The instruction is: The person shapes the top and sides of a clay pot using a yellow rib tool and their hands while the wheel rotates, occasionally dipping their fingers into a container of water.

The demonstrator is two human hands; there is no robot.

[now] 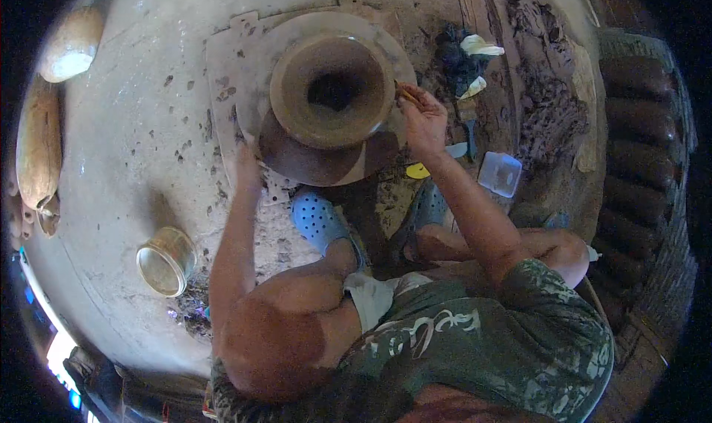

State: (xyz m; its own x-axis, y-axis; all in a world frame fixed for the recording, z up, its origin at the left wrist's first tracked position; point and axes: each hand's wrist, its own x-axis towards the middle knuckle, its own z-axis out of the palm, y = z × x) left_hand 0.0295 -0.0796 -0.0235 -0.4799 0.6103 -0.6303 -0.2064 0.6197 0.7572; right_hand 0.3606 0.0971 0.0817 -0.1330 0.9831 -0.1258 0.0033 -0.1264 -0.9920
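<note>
A wide-rimmed brown clay pot (291, 89) with a dark hollow centre sits on a round wheel head (252, 74). My right hand (425, 122) is at the pot's right rim, fingers closed on a thin wooden tool (406, 94) whose tip meets or is very near the rim. My left hand (246, 161), smeared by motion, is at the wheel's lower-left edge; its fingers cannot be made out. Below the right hand lie a yellow flat scraper (417, 171) and a dark-handled tool (470, 142).
A clear plastic container (500, 174), crumpled cloths (480, 46) and dark clay (541, 89) lie at the right, beside a row of brown rounded forms (638, 119). A bucket (163, 263) stands at lower left; long clay pieces (41, 141) rest farther left. My clog-shod feet flank the wheel's front.
</note>
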